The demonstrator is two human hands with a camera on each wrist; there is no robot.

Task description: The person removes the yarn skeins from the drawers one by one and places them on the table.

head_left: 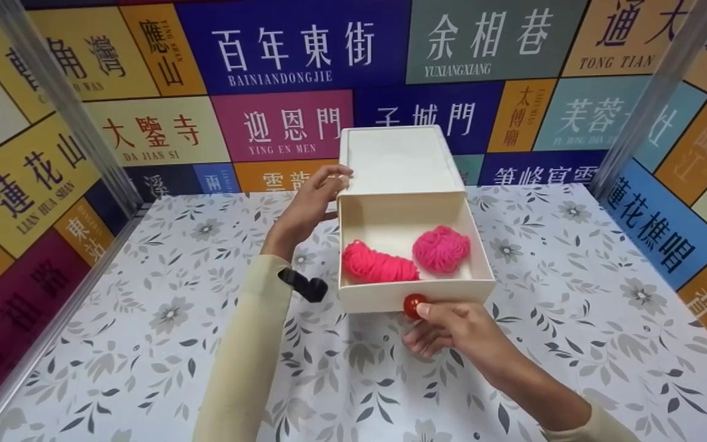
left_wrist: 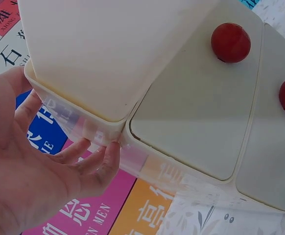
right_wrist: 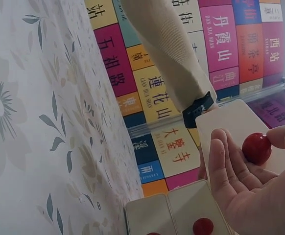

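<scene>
A white drawer cabinet (head_left: 396,159) stands on the patterned tabletop with its top drawer (head_left: 353,298) pulled out. Inside the drawer lie a bright pink bundle of yarn (head_left: 378,264) at the left and a round magenta ball of yarn (head_left: 442,248) at the right. My right hand (head_left: 461,328) pinches the red round knob (head_left: 415,305) on the drawer front with thumb and fingers. At the cabinet's left side, my left hand (head_left: 316,196) rests its spread fingers against the clear side wall (left_wrist: 96,129).
Lower drawer fronts (left_wrist: 191,107) with red knobs (left_wrist: 230,42) sit closed below the open one. Panels printed with large characters (head_left: 292,55) rise behind and at both sides of the floral tabletop (head_left: 145,344). A black wrist device (head_left: 304,284) is on the left sleeve.
</scene>
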